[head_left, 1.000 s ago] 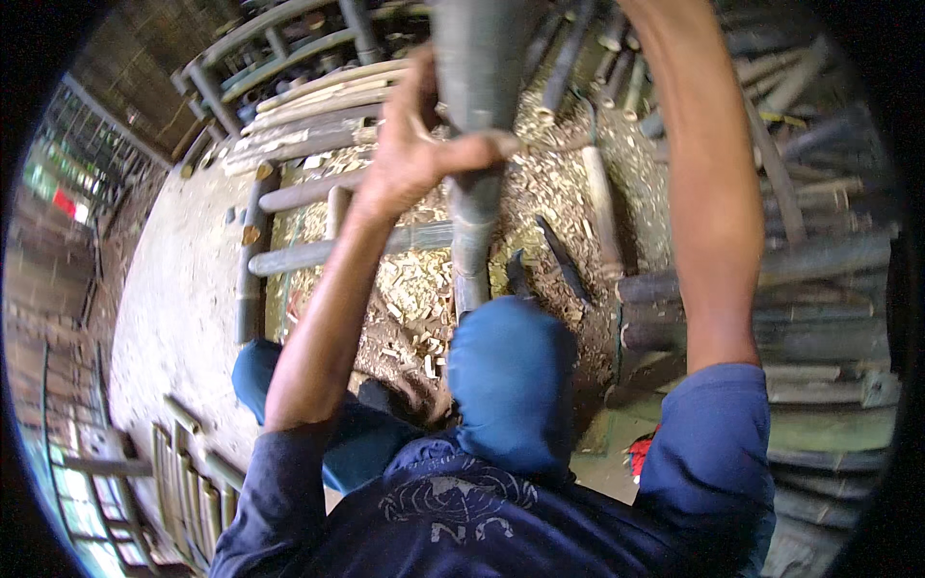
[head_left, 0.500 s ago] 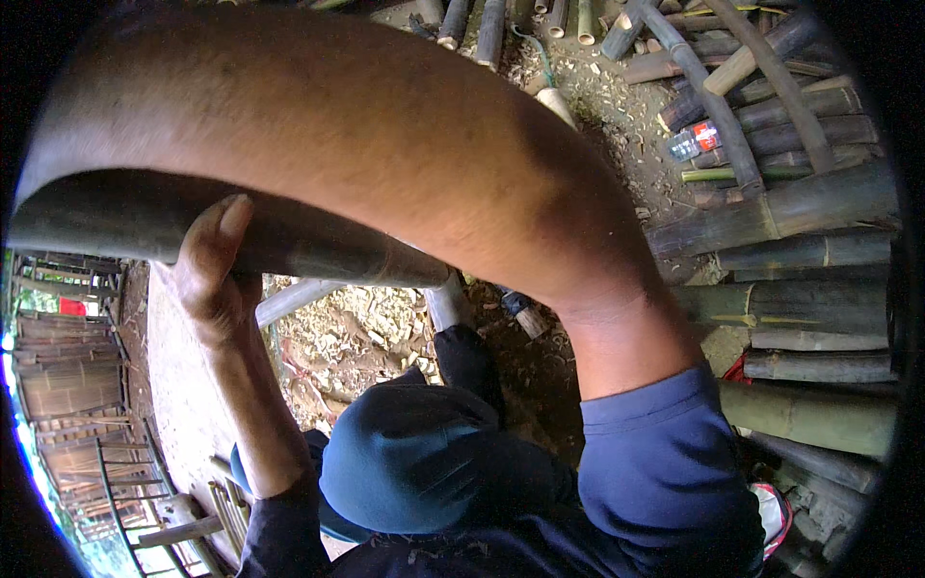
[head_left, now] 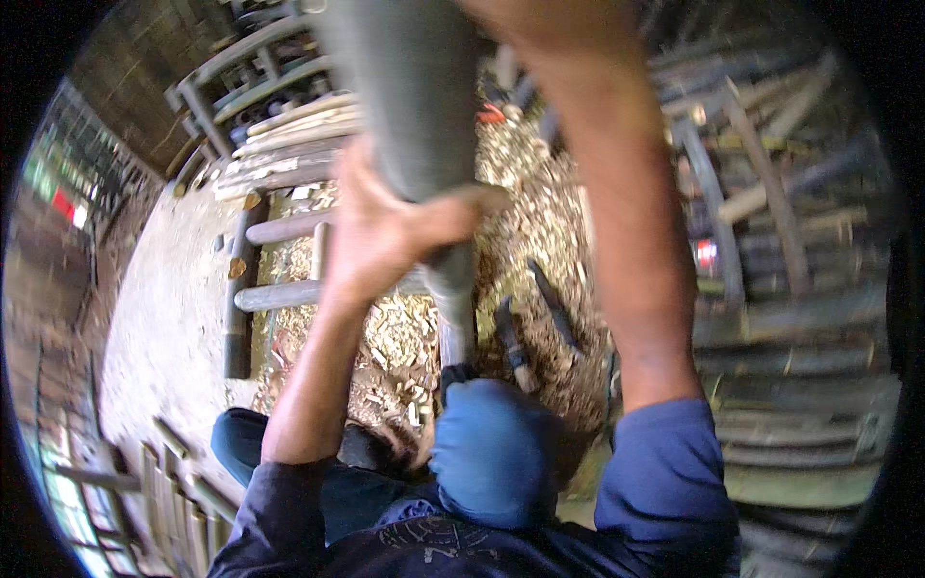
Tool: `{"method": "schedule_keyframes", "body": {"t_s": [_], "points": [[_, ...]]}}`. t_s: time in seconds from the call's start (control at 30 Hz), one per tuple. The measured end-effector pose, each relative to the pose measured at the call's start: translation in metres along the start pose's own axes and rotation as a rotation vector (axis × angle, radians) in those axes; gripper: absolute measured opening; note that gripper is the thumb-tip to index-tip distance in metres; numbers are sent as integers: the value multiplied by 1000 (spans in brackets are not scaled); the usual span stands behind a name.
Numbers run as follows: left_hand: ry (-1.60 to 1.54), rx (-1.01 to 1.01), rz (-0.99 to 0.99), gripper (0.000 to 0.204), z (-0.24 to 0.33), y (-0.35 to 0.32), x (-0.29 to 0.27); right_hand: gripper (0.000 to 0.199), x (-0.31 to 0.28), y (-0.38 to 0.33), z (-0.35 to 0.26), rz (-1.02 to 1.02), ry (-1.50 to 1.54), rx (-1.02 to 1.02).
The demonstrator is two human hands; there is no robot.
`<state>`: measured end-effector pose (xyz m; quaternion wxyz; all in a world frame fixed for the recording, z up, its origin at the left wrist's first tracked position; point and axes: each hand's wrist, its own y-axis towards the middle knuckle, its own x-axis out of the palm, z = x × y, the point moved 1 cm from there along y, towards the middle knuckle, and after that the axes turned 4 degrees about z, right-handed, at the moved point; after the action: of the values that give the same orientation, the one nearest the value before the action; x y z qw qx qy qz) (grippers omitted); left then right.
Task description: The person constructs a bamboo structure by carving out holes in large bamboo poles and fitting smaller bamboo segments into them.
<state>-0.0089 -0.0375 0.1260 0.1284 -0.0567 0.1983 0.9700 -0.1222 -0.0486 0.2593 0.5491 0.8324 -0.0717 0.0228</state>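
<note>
A thick grey-green bamboo pole [head_left: 409, 106] rises from the middle of the view past its upper edge. My left hand [head_left: 390, 217] is wrapped round the pole's lower part, its thumb reaching across the near side and its fingers partly hidden. My right forearm [head_left: 636, 212] stretches up beside the pole, on the right, and the hand itself lies beyond the upper edge. Below my left hand, the pole's lower end comes close to a pale, post-like piece [head_left: 458, 332]. Blur softens the pole and both arms.
Wood shavings [head_left: 395, 332] cover the ground below. Two long dark tools, one a blade-like piece [head_left: 551, 303], lie right of the pole. A low bamboo frame [head_left: 238, 318] stands at left on pale floor. Stacked bamboo lengths [head_left: 800, 385] line the right side. My blue-clad knee [head_left: 491, 453] is near.
The pole has swung from lying across the left to pointing up and away. My left hand has moved right with it. My right forearm has turned from across the view to upright.
</note>
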Motion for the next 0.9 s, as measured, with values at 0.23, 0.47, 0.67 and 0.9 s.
{"method": "schedule_keyframes", "body": {"t_s": [0.23, 0.47, 0.67, 0.9], "points": [[-153, 97, -46, 75, -80, -36, 10, 87, 2, 2, -9, 25, -272, 142], [-105, 108, -3, 75, -114, -45, 36, 83, -92, -45, -6, -8, -417, 305], [-115, 149, -35, 80, -129, -51, 43, 83, -131, -131, 19, 166, -840, 559], [-277, 34, -174, 79, -154, -48, 33, 83, -146, -166, 29, 211, -1034, 715]]}}
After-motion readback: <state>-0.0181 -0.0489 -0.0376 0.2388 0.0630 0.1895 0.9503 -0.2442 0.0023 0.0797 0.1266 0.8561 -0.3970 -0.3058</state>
